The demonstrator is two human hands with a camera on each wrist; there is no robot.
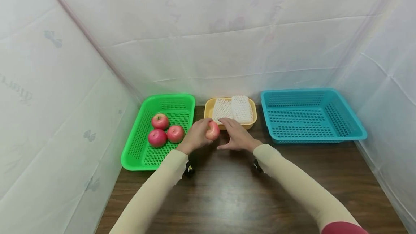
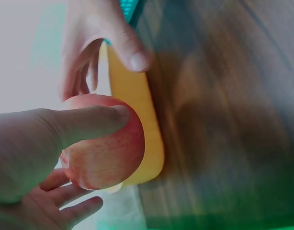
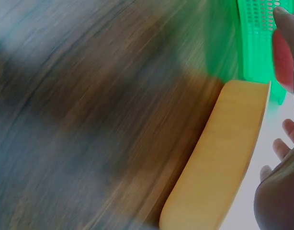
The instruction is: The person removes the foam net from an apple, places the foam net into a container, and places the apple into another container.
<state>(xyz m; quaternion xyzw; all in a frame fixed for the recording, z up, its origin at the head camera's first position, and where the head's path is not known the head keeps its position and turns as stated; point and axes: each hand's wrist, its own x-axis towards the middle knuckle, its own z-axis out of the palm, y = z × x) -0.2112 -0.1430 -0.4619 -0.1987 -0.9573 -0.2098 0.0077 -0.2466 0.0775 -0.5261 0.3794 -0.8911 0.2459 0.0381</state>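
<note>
A red-and-yellow apple (image 1: 212,131) sits between the thumb and fingers of my left hand (image 1: 196,135), just in front of a small yellow basket (image 1: 251,127). In the left wrist view the thumb lies across the apple (image 2: 106,158), with the fingers around its far side. My right hand (image 1: 239,135) faces it from the right, thumb and fingers spread, holding nothing; its fingertips come close to the apple in the left wrist view. White foam net sleeves (image 1: 241,109) lie in the yellow basket, behind both hands.
To the left stands a green basket (image 1: 131,151) with several red apples (image 1: 176,134) in it. A blue basket (image 1: 297,116) is at the right, near the back. White sheeting (image 1: 227,53) hangs behind and at both sides of the dark wooden table (image 1: 224,198).
</note>
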